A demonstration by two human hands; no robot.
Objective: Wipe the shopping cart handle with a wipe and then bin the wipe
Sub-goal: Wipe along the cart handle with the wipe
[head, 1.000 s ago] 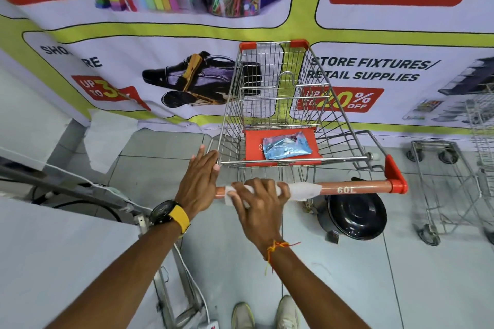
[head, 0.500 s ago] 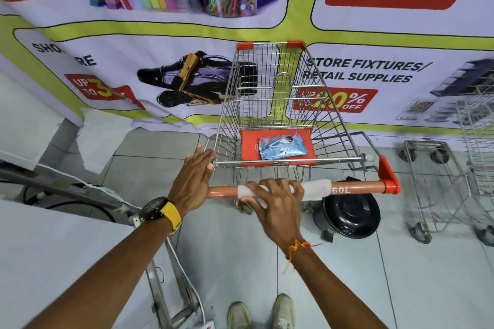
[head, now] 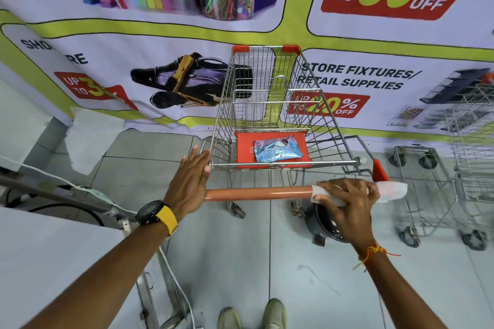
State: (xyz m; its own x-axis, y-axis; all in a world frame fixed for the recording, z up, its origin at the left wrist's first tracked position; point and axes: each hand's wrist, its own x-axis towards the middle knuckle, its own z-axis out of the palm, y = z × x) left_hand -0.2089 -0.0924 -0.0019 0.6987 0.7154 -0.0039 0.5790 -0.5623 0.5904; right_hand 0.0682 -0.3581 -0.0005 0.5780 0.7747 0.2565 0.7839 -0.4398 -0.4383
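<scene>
A wire shopping cart (head: 263, 104) stands in front of me with its orange handle (head: 256, 193) running left to right. My right hand (head: 347, 200) is wrapped over the handle's right end and presses a white wipe (head: 391, 191) around the bar; the wipe sticks out past my fingers. At the handle's left end my left hand (head: 189, 181) lies flat with fingers straight, its fingertips touching the cart's rear frame. A blue wipes packet (head: 276, 149) lies on the orange seat flap (head: 244, 151). A black bin (head: 327, 224) sits on the floor below my right hand, mostly hidden.
A printed sale banner (head: 267, 35) covers the wall right behind the cart. Another wire cart (head: 441, 189) stands at the right. A white counter (head: 50, 262) with metal legs and a white cable (head: 176, 280) is at my left. My shoes (head: 251, 314) show at the bottom.
My right hand slid the wipe along the handle from near the left end to the right end. The left hand stayed at the left end.
</scene>
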